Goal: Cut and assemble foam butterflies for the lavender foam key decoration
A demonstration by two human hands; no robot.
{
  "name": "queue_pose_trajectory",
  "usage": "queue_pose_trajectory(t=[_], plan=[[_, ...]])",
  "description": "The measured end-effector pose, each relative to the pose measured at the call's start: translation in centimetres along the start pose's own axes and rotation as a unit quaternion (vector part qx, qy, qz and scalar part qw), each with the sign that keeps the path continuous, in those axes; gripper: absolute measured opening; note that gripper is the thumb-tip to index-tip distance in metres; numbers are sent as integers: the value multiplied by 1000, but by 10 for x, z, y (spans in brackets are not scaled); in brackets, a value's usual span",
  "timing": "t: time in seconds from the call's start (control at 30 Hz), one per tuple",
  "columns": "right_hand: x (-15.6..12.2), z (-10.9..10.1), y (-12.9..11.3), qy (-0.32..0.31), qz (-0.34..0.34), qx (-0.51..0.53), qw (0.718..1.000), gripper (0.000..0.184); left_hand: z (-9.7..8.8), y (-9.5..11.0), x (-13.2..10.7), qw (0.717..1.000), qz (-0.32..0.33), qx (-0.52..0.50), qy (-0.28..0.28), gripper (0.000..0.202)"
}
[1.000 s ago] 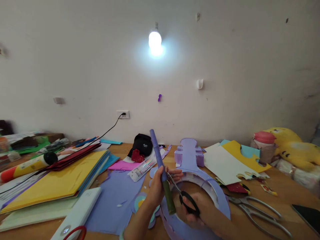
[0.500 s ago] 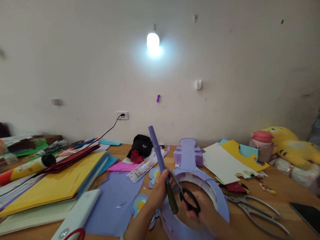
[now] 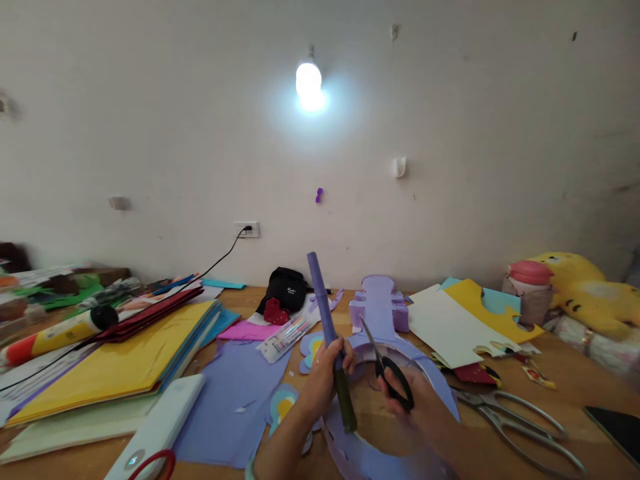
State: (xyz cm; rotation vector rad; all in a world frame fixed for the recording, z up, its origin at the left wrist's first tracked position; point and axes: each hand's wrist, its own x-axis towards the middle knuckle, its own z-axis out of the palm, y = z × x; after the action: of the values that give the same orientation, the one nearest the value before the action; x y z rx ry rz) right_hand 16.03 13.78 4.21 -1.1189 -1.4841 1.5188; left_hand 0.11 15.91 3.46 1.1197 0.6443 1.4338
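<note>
My left hand (image 3: 327, 370) is wrapped round a rod (image 3: 321, 293), purple along its upper length and dark green at the lower end, held tilted upright. In my right hand (image 3: 417, 403) is a pair of black-handled scissors (image 3: 379, 357), the blades pointing up and left, apart from the rod. Below both hands lies a purple paper ring (image 3: 443, 380) with a tabbed strip (image 3: 377, 300) extending behind it. Paper flowers (image 3: 283, 403) in purple, blue and yellow sit left of my left forearm, which partly hides them.
Purple paper (image 3: 227, 407), a white device (image 3: 160, 423) and stacked yellow folders (image 3: 110, 367) lie to the left. Metal shears (image 3: 515, 420) rest to the right. A black pouch (image 3: 286, 290) and packed pens (image 3: 287, 337) stand behind. White card (image 3: 445, 327) and a yellow plush toy (image 3: 585, 293) are at back right.
My right hand has drawn the scissors away from the rod, toward the right. My left hand keeps its hold on the rod. The whole view has shifted slightly.
</note>
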Motion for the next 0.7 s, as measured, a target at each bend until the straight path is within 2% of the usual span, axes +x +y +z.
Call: queue_pose_trajectory(t=[0.07,0.13,0.2,0.3,0.43,0.5,0.57,0.7], plan=[[3,-13,-1,22,-42,-87,995,54,-2,1,1,1000,4,-25,1,38],[5,-28,2,39,-74,-217,973,36,-4,3,3,999,15,-50,15,37],[6,-40,9,25,-64,-327,942,20,-8,6,7,996,33,-72,39,37],[5,-47,19,0,-32,-411,911,4,-13,11,11,991,54,-94,82,37],[1,-42,22,-4,7,-463,886,18,-18,14,14,989,56,-97,99,35],[1,-39,21,-20,-8,-463,886,11,-18,14,14,990,54,-91,96,35],[2,-39,21,-28,-32,-466,884,14,-17,12,13,991,52,-80,93,35],[8,-41,29,-8,-56,-479,876,14,-14,9,12,994,44,-64,75,39]])
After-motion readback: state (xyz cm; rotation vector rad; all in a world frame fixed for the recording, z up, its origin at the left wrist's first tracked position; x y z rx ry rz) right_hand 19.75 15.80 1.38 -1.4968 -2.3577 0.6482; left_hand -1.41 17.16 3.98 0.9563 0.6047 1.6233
